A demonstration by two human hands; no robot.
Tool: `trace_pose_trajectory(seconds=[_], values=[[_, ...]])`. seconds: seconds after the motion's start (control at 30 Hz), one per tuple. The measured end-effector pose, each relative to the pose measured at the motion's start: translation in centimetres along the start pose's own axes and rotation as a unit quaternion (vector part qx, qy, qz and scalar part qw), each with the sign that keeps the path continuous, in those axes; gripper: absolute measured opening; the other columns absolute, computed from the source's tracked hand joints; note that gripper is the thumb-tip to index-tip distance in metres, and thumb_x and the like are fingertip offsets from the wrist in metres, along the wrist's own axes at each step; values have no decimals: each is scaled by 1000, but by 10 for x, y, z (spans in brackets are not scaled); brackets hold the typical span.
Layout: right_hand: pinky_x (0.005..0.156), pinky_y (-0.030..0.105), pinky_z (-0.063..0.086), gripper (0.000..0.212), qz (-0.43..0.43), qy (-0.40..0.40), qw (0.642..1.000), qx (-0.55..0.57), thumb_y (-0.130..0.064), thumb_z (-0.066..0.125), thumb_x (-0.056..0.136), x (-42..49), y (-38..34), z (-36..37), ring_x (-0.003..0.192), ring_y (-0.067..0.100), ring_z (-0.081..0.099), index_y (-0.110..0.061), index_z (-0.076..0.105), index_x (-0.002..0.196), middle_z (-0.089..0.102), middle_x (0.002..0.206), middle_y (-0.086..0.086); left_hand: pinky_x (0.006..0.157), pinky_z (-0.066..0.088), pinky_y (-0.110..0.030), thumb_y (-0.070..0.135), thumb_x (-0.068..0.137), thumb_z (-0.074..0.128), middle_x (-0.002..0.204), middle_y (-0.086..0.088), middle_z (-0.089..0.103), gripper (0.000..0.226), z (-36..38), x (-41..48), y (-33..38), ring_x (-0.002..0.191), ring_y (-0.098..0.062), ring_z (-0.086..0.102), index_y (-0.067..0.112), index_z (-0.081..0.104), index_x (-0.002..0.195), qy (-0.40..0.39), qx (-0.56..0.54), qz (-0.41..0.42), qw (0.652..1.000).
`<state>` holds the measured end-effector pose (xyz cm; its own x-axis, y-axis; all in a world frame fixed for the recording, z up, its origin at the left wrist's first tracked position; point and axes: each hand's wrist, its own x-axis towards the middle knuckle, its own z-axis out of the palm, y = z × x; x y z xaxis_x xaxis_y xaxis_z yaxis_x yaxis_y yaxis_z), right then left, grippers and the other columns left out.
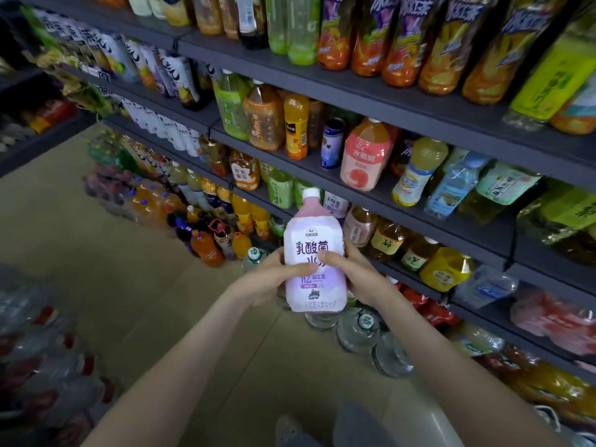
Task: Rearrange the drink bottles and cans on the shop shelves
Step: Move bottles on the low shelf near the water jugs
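A pale purple bottle (314, 240) with a white cap and purple lettering stands upright in the air in front of the shelves, held by both hands. My left hand (274, 279) grips its left side, thumb across the label. My right hand (356, 274) grips its right side, thumb also on the label. Behind it runs a dark shelf (380, 201) carrying a pink bottle (366, 156), a blue can (332, 143), an orange juice bottle (296, 127) and a clear blue-capped water bottle (454, 185).
Dark shelves full of drink bottles fill the right and top. Large clear water jugs (358, 327) and orange soda bottles (206, 246) stand on the tan floor (129, 253) by the shelf base. Wrapped packs of red-capped bottles (45, 359) lie at lower left.
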<state>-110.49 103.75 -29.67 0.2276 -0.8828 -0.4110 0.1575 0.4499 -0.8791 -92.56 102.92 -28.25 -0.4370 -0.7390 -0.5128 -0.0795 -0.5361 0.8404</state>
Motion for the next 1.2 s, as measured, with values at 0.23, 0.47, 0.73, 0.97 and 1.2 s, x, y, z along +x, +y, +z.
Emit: trace_pose_trajectory(seconds=[0.23, 0.47, 0.73, 0.97, 1.2], values=[[79, 41, 56, 77, 19, -6, 993, -113, -10, 81, 73, 52, 8, -4, 100, 11, 66, -34, 36, 130, 65, 116, -2, 94, 50, -40, 41, 51, 90, 129, 14, 50, 109, -53, 62, 9, 117, -12, 53, 33, 24, 138, 33, 290, 65, 954], [79, 21, 46, 51, -79, 166, 973, -137, 10, 80, 65, 152, 55, -6, 80, -15, 59, -20, 57, 100, 63, 90, -12, 93, 48, -41, 42, 59, 84, 136, 4, 43, 99, -101, 170, -10, 123, -15, 47, 26, 28, 138, 25, 416, 160, 895], [81, 6, 41, 87, -172, 370, 908, -98, -5, 87, 53, 264, 133, -41, 101, -15, 52, -20, 40, 125, 53, 117, -12, 68, 46, -32, 25, 76, 74, 116, -11, 62, 82, -133, 330, -65, 99, -35, 61, 36, 22, 138, 17, 455, 192, 869], [74, 1, 38, 84, -185, 475, 854, -109, 6, 78, 63, 327, 155, -69, 96, -17, 51, -44, 39, 119, 52, 113, -28, 81, 48, -27, 26, 72, 76, 119, 9, 60, 76, -135, 416, -79, 107, -18, 59, 40, 35, 134, -32, 360, 198, 911], [75, 7, 43, 72, -121, 542, 828, -81, 2, 64, 82, 360, 167, -70, 106, 9, 55, -30, 36, 141, 58, 122, -8, 78, 51, -30, 20, 72, 80, 114, -7, 66, 93, -135, 442, -86, 102, -28, 63, 28, 24, 146, -15, 359, 196, 912]])
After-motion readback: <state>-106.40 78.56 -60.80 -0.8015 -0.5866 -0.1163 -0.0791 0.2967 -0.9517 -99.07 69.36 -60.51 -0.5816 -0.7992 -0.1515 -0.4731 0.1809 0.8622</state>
